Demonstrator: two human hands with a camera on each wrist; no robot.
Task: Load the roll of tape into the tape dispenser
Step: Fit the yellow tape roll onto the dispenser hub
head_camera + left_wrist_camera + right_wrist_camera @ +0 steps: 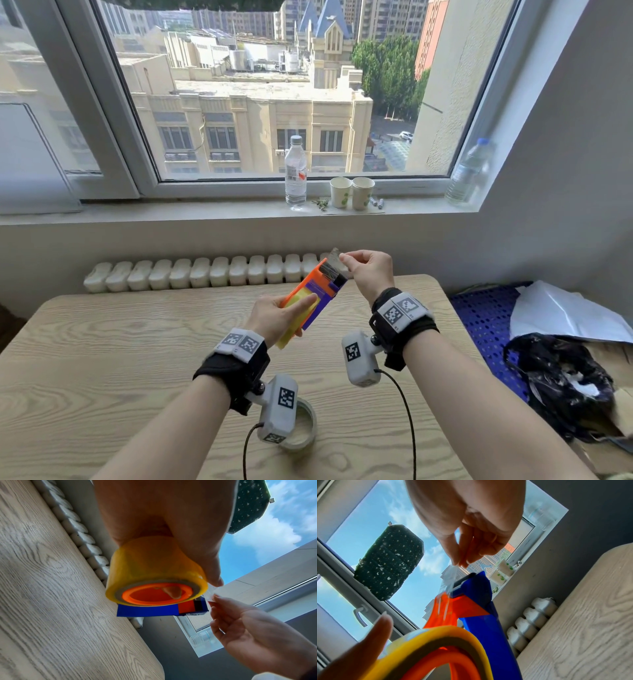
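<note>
Wooden table (pixel 102 342) below window (pixel 274 102), radiator (pixel 205 272).

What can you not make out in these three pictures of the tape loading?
- Second tape roll on the table: head view, partly behind the left wrist camera.
- Dispenser front: left wrist view, yellow roll covers it.
- Cutter teeth: all views, too small, behind the tape end pinched by the right hand.
</note>
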